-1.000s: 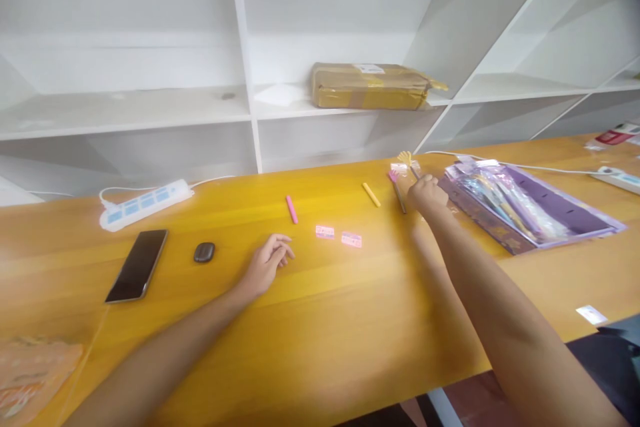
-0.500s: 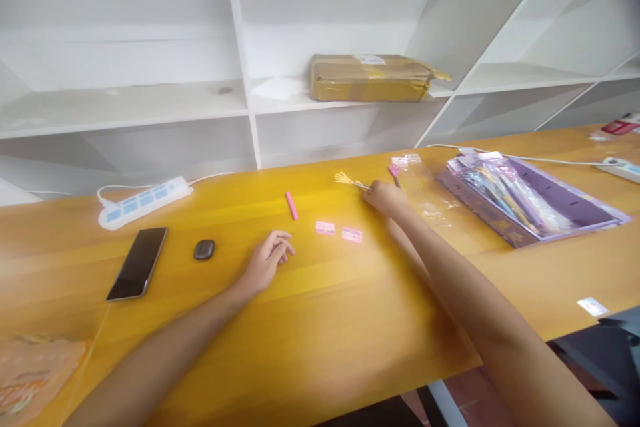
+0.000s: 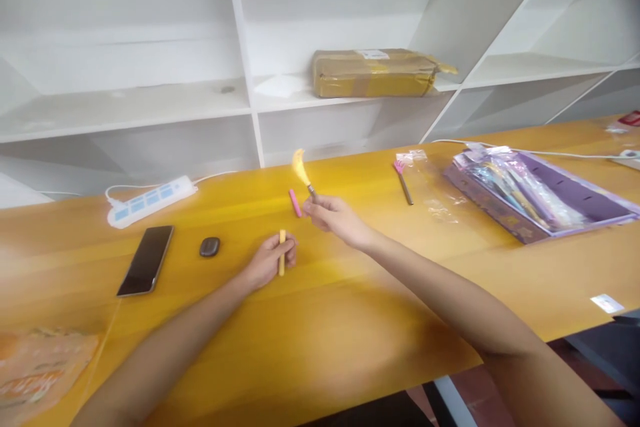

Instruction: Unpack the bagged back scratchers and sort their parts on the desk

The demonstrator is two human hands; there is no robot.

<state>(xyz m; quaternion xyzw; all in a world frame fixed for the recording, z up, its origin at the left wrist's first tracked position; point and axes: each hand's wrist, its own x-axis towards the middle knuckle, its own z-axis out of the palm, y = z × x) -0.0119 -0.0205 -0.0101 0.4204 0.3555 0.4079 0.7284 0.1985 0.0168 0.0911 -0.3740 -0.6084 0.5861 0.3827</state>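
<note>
My right hand [image 3: 336, 219] is closed round the metal shaft of a small yellow hand-shaped back scratcher [image 3: 301, 170]; its head points up and away, smeared by motion. Lower and to the left, my left hand [image 3: 263, 261] pinches a short yellow tube [image 3: 282, 263] upright between thumb and fingers. Just beyond both hands a pink tube [image 3: 295, 203] lies on the wooden table [image 3: 320, 347]. Further right rests a back scratcher with a pink hand-shaped head [image 3: 404, 183] and a dark metallic shaft.
A purple box [image 3: 565, 180] of bagged items stands at the right, beside clear plastic bags [image 3: 435, 197]. To the left are a black earbud case [image 3: 209, 247], a phone [image 3: 146, 260] and a power strip [image 3: 153, 202]. A taped carton [image 3: 375, 73] sits on the shelf behind.
My right hand has brought the yellow back scratcher leftward, near my left hand. A yellow tube now shows in my left hand. The two pink cards no longer show.
</note>
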